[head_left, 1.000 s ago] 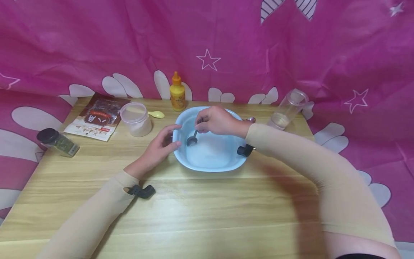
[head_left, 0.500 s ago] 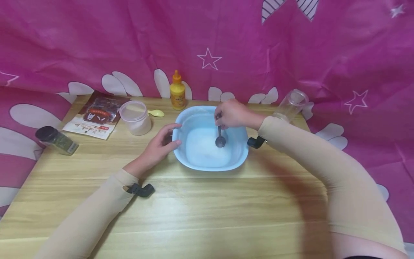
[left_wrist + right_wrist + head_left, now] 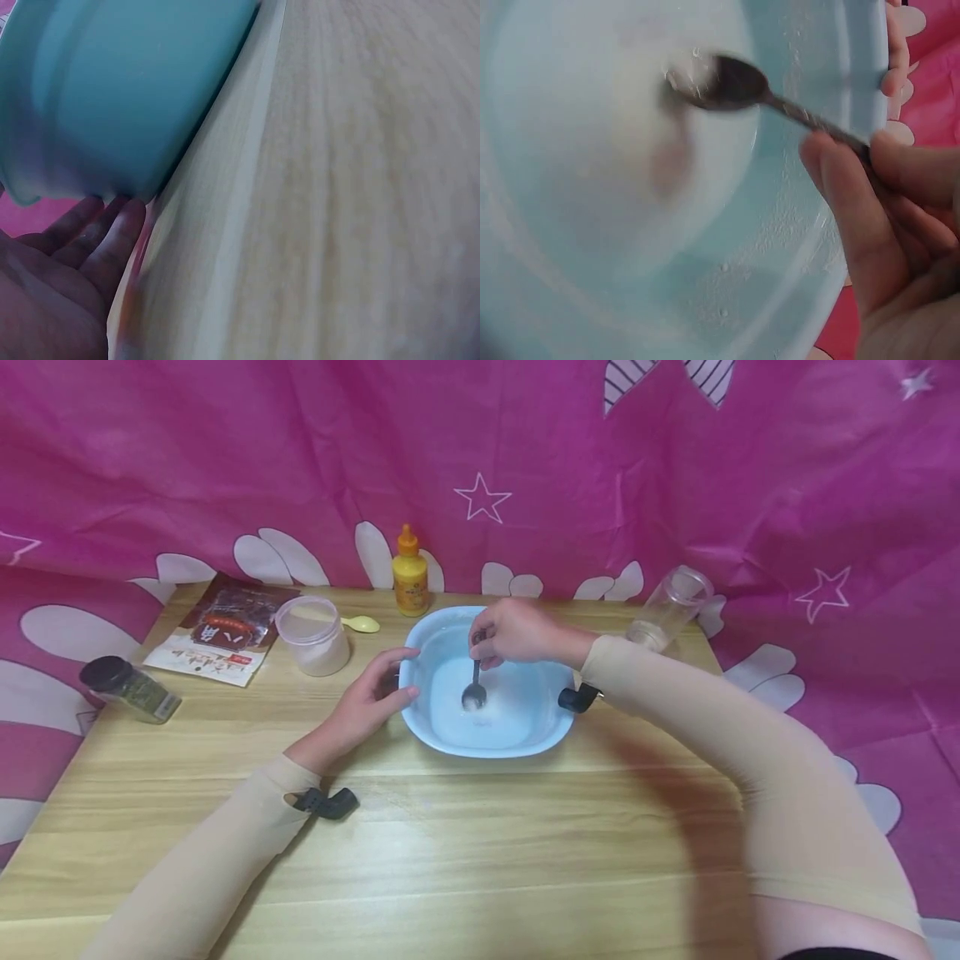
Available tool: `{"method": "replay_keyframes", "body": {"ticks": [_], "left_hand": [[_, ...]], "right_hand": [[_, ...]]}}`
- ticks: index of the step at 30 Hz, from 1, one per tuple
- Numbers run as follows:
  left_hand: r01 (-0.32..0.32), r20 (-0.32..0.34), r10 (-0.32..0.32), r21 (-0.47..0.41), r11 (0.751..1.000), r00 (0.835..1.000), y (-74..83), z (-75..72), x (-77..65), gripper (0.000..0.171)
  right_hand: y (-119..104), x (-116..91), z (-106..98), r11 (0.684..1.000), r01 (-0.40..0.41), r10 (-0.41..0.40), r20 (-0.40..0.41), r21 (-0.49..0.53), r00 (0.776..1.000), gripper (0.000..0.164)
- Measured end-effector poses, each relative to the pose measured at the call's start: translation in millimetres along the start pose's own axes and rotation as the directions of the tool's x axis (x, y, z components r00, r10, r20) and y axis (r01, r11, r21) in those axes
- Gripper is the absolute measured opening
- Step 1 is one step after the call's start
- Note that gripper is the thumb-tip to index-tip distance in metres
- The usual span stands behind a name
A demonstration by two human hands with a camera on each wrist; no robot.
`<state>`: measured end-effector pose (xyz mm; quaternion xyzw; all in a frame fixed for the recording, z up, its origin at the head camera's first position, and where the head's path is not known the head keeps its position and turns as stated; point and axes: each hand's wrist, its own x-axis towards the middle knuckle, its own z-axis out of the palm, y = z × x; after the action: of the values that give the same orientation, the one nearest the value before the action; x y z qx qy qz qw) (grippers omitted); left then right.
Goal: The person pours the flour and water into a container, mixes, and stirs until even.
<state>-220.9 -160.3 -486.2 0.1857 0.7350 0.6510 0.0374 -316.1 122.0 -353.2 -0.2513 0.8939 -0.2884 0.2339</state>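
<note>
A light blue basin (image 3: 487, 750) stands on the wooden table, with cloudy whitish liquid inside. My right hand (image 3: 517, 631) reaches over it from the right and pinches the handle of a dark metal spoon (image 3: 476, 695). In the right wrist view the bowl of the spoon (image 3: 739, 81) is low at the liquid, with some white stuff and bubbles on it. My left hand (image 3: 375, 687) holds the basin's left side, thumb and index finger at the rim. Its other fingers (image 3: 112, 240) press the outer wall in the left wrist view.
Left of the basin are a clear tub (image 3: 315, 647) of white powder, a pale yellow spoon (image 3: 363, 624), a printed spice packet (image 3: 225, 631) and a black-capped jar (image 3: 138, 692) lying down. Behind stands a yellow bottle (image 3: 411, 581); a clear cylindrical container (image 3: 667, 610) is at the back right.
My right hand has swept the spoon from the basin's left side to the right, then back left to near the middle. The left hand has stayed at the rim.
</note>
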Motion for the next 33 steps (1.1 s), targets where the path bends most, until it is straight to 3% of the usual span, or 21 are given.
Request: {"method": "replay_keyframes", "body": {"ticks": [2,4,8,12,14,18,22,26,28,30,33], "left_hand": [[-0.002,0.002,0.002,0.001,1.000,1.000,0.6,0.2,0.7,0.057],[-0.002,0.003,0.002,0.003,1.000,1.000,1.0,0.3,1.4,0.057],[-0.001,0.007,0.001,-0.001,1.000,1.000,2.3,0.3,2.5,0.058],[0.004,0.005,-0.004,0.007,1.000,1.000,2.4,0.0,2.8,0.058],[0.004,0.004,-0.004,0.008,1.000,1.000,2.4,0.1,2.7,0.058],[0.002,0.000,-0.002,0.004,1.000,1.000,2.7,0.7,2.3,0.059],[0.002,0.000,-0.002,0.006,1.000,1.000,2.9,1.5,2.0,0.058],[0.005,0.004,-0.005,0.013,1.000,1.000,2.3,1.7,1.4,0.058],[0.006,0.005,-0.006,0.015,1.000,1.000,2.2,1.5,1.0,0.058],[0.008,0.003,-0.008,0.017,1.000,1.000,2.0,1.1,0.6,0.058],[0.006,0.003,-0.006,0.015,1.000,1.000,1.7,0.7,0.4,0.058]], "right_hand": [[2,-3,-3,0.999,-0.010,0.012,0.039,-0.041,0.999,0.005],[4,-6,-8,0.994,-0.021,0.024,0.025,-0.112,0.999,0.005],[11,-6,-15,0.983,-0.059,0.041,-0.107,-0.171,0.993,0.005],[11,-3,-13,0.994,-0.049,0.029,-0.195,-0.096,0.980,0.005],[10,-1,-10,0.999,-0.032,0.029,-0.171,-0.017,0.985,0.006],[7,0,-6,0.994,-0.044,0.048,-0.034,0.098,0.998,0.007],[9,-4,-10,0.997,-0.074,0.075,0.035,-0.031,0.997,0.007],[12,-7,-17,0.962,-0.062,0.052,-0.046,-0.264,0.998,0.006],[12,-7,-18,0.943,-0.048,0.013,-0.108,-0.329,0.994,0.007],[12,-4,-16,0.947,-0.027,-0.025,-0.156,-0.321,0.987,0.008],[8,0,-10,0.980,0.011,-0.048,-0.184,-0.197,0.982,0.008]]}}
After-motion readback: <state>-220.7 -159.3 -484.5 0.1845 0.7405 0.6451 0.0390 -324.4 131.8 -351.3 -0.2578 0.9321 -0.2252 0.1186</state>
